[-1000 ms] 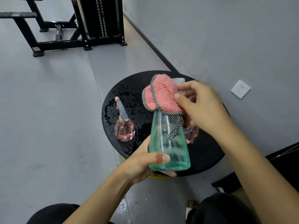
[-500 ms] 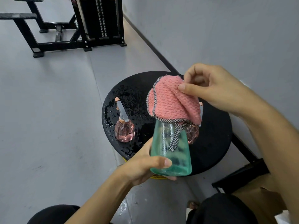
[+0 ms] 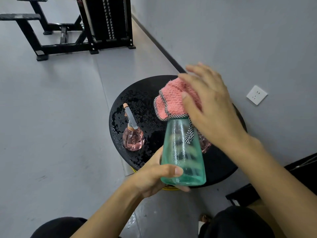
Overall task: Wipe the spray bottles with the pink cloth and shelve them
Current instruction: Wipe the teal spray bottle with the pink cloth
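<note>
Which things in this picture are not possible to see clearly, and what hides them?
- The green bottle: its spray head is covered by the pink cloth, head view.
- The second pink bottle: mostly behind the green bottle and the right hand, head view.
- The right hand's fingertips: blurred by motion, head view.
- The shelf: outside the frame.

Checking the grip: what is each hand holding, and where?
Left hand grips the green bottle near its base; right hand presses the cloth onto its top.
</note>
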The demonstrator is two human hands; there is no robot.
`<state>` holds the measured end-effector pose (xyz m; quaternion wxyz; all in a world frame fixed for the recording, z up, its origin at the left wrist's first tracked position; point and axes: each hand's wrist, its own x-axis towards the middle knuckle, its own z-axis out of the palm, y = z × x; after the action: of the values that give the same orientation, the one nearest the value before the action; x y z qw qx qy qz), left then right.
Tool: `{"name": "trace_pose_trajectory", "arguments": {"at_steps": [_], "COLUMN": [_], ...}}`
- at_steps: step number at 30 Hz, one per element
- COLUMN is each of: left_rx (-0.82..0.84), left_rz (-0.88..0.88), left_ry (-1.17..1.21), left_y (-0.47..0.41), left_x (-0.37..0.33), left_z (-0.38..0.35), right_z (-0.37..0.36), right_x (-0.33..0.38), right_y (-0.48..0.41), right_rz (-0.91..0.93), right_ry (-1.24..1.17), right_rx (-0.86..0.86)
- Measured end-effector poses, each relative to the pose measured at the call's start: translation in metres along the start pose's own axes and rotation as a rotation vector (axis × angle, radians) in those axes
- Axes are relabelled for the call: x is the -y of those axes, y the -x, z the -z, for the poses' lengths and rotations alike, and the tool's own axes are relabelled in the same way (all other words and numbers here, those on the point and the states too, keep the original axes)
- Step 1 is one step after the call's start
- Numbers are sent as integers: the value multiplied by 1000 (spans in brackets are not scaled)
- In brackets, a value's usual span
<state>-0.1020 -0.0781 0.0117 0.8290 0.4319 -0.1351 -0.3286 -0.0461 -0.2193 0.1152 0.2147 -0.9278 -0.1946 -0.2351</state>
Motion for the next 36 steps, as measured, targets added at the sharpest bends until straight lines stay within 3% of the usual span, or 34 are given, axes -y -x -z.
{"name": "trace_pose_trajectory", "arguments": {"at_steps": [4, 7, 18, 24, 30, 36], "left_rx": [-30, -12, -11, -15, 19, -24], "left_rz": [-7, -15, -47, -31, -48, -38], "left_ry": [11, 6, 85, 97, 150, 120], "left_y": [1, 1, 3, 2, 4, 1], "left_x": [0, 1, 0, 0, -2, 0], "left_z": [0, -1, -1, 0, 2, 2], "right_z": [-6, -7, 1, -3, -4, -3], "right_x": [6, -2, 11, -12, 2, -11], "right_y": [12, 3, 18, -4, 20, 1], "right_rz": [22, -59, -19, -83, 21, -91], "right_ry": [57, 78, -52, 15, 0, 116], "right_rx": [333, 414, 520, 491, 498, 452]}}
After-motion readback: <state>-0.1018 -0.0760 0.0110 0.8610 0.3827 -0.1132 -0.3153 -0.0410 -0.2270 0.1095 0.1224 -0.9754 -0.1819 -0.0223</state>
